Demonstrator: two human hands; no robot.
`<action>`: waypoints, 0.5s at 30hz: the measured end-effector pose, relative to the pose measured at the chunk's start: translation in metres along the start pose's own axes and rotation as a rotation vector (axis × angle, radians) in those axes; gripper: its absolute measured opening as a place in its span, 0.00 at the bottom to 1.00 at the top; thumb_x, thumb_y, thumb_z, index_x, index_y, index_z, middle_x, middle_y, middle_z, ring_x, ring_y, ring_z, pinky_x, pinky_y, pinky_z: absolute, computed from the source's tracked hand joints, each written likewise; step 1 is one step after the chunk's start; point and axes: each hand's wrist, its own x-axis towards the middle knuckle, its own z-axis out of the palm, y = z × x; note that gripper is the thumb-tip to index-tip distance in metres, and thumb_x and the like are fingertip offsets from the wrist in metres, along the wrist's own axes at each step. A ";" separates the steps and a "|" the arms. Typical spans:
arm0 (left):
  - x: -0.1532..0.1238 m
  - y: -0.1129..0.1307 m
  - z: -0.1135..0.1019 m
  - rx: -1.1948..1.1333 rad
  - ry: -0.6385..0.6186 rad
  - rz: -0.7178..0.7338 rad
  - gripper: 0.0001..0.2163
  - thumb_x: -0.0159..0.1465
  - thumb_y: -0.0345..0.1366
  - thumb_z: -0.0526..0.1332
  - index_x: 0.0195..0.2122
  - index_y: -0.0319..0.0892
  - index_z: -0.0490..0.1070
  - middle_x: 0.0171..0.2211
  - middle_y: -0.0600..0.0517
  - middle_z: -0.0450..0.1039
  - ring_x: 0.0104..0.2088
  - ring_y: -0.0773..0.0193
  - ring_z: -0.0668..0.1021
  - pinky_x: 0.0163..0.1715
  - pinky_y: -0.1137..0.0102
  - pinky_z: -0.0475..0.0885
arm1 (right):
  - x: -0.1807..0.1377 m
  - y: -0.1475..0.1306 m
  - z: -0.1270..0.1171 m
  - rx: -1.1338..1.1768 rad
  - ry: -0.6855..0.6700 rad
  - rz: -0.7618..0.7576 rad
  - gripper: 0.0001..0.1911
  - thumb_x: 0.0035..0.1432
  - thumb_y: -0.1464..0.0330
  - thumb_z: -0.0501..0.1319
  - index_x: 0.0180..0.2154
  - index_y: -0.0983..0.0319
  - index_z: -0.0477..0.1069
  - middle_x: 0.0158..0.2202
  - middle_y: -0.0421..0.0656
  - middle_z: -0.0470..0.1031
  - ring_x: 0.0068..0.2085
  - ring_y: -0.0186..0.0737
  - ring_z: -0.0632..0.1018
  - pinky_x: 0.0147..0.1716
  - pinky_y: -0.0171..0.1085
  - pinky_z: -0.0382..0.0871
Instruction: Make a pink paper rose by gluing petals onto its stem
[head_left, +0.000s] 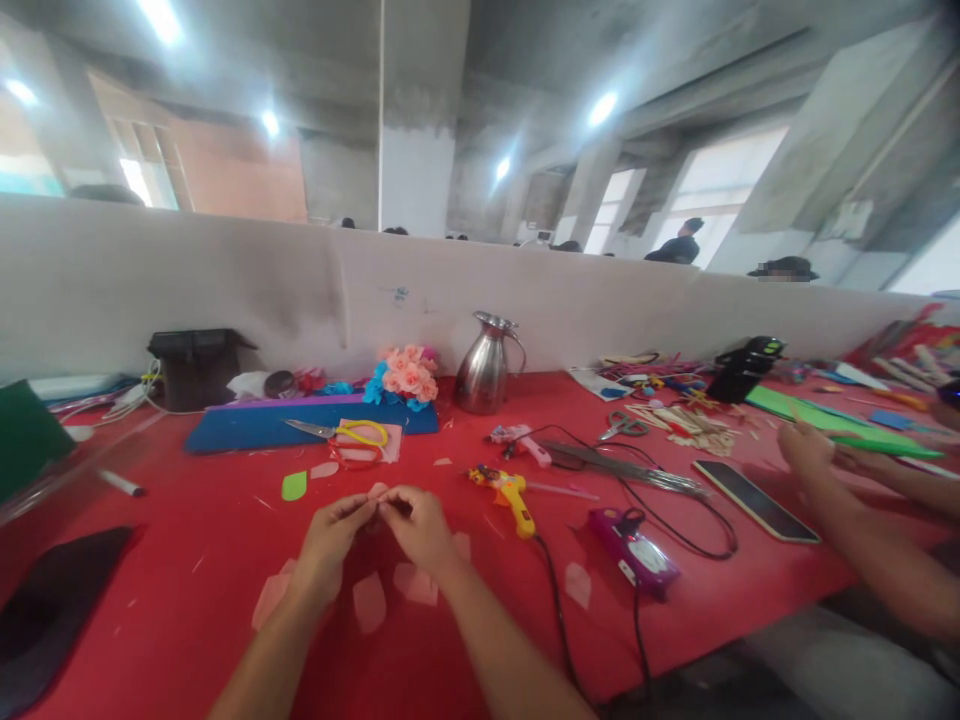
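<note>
"What lies closest on your feed?"

"Pale pink, thin petal-shaped pieces [370, 603], loose on the red-covered bench [180, 620], around and on the near side of my left hand [324, 540] and right hand [418, 528]. I'd say they are spread out so that single ones lift easily, all within short reach."

"And the fingers?"

"Both sets are together, pinched on one small pale pink scrap [378, 491] just above the bench. Only its tip shows past them, so I can't tell its shape. A light grip from two sides seems right to me: something that thin and soft would crumple under a full fist."

"Why is the gear off to the right?"

"To leave my middle free, I think. The purple box-like device with a pale panel [634, 555] sits there, its black cord dropping over the near edge. The yellow plastic glue gun [514, 498] lies a little beyond, handle turned toward me, handy for that side."

"Farther out?"

"Left of centre, a bright green leaf-shaped cutout [295, 486] lies flat. Past it, the metal scissors with yellow and red loops [361, 433] rest partly on a flat blue sheet [259, 428]. At the back, the peach and blue artificial flowers [409, 375] stand beside a shiny steel jug [482, 375], close to the white partition [300, 300], presumably where elbows won't knock them."
</note>
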 end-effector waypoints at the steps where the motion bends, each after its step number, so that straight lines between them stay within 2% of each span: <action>1: 0.000 0.000 0.000 -0.021 0.019 -0.007 0.13 0.42 0.39 0.69 0.27 0.37 0.76 0.25 0.49 0.75 0.28 0.65 0.75 0.31 0.71 0.69 | 0.001 0.001 0.000 0.025 -0.004 0.009 0.08 0.52 0.72 0.56 0.30 0.61 0.74 0.30 0.42 0.78 0.31 0.36 0.77 0.32 0.33 0.68; 5: 0.000 0.003 0.001 -0.092 0.072 -0.046 0.11 0.41 0.36 0.69 0.25 0.37 0.75 0.22 0.50 0.74 0.24 0.66 0.75 0.29 0.72 0.69 | 0.003 0.003 -0.002 0.098 0.010 0.103 0.08 0.52 0.67 0.57 0.29 0.63 0.75 0.27 0.42 0.77 0.30 0.38 0.77 0.31 0.34 0.69; 7: 0.000 0.003 0.002 -0.091 0.066 -0.021 0.11 0.41 0.36 0.69 0.24 0.36 0.74 0.22 0.50 0.74 0.24 0.66 0.75 0.29 0.72 0.69 | 0.005 0.002 -0.003 0.153 0.000 0.157 0.09 0.51 0.66 0.58 0.29 0.64 0.75 0.29 0.44 0.78 0.32 0.39 0.77 0.33 0.35 0.69; 10: 0.002 0.000 0.002 -0.054 0.066 0.068 0.11 0.44 0.38 0.67 0.28 0.37 0.74 0.26 0.49 0.75 0.27 0.65 0.76 0.32 0.71 0.70 | 0.008 0.001 -0.005 0.224 -0.019 0.224 0.11 0.50 0.63 0.59 0.30 0.64 0.76 0.31 0.45 0.79 0.34 0.42 0.77 0.36 0.38 0.69; 15: 0.004 -0.008 0.003 0.268 0.185 0.313 0.10 0.49 0.38 0.64 0.30 0.38 0.73 0.26 0.49 0.75 0.27 0.64 0.76 0.31 0.72 0.69 | 0.010 0.001 -0.008 0.225 0.007 0.251 0.09 0.49 0.65 0.60 0.29 0.63 0.76 0.31 0.44 0.79 0.35 0.42 0.77 0.39 0.39 0.67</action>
